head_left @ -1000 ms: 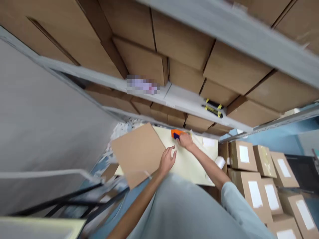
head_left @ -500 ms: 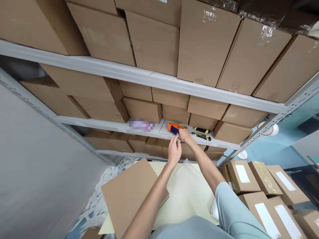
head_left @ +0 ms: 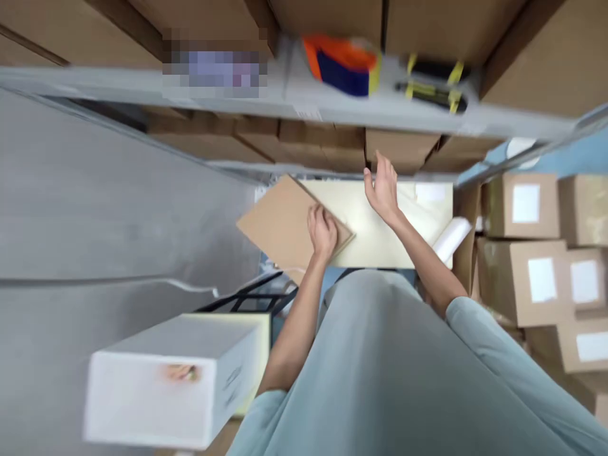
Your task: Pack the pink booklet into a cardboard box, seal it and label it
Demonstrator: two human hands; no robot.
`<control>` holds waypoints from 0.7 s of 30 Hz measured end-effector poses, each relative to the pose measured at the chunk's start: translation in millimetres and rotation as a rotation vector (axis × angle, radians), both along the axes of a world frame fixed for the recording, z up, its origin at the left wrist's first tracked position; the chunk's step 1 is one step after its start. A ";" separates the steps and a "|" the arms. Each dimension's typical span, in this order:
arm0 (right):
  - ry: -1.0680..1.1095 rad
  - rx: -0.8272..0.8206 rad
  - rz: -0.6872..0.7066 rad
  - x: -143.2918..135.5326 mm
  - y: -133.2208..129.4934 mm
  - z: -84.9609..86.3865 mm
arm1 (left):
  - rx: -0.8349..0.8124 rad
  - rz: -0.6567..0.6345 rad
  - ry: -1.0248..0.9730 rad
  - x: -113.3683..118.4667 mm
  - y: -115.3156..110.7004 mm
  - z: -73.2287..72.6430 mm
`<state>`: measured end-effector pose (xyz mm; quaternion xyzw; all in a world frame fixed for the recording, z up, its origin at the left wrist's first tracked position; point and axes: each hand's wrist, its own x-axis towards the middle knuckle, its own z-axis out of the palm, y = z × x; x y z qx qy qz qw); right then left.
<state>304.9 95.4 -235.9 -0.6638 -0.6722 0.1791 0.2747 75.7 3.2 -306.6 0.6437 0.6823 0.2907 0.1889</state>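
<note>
My left hand lies near the right edge of a flat folded piece of cardboard, its fingers bent and gripping it. Over the pale yellow tabletop, to the right, my right hand is raised with thumb and fingers apart and nothing in it. An orange and dark-blue tape dispenser, blurred, rests on the shelf above. Beside it lie two black-and-yellow utility knives.
Brown boxes fill the shelves. Boxes with white labels are stacked at right, near a white roll. A white box stands at lower left, close to a grey wall with a cable.
The view has tipped down. My right hand has let go of the tape dispenser on the shelf and come down over the table. My left hand has moved from the shelf edge onto the cardboard.
</note>
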 end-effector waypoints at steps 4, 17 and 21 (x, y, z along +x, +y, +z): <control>0.212 -0.322 -0.055 -5.3 -118.7 -97.3 | -0.071 -0.036 0.110 -0.1 -23.0 -32.6; 0.778 -0.724 0.087 -58.8 -152.2 -141.6 | -0.150 -0.006 0.147 0.4 -28.1 -34.6; 0.932 -0.802 0.149 -83.1 -125.0 -152.9 | -0.170 -0.010 0.156 1.5 -28.9 -36.4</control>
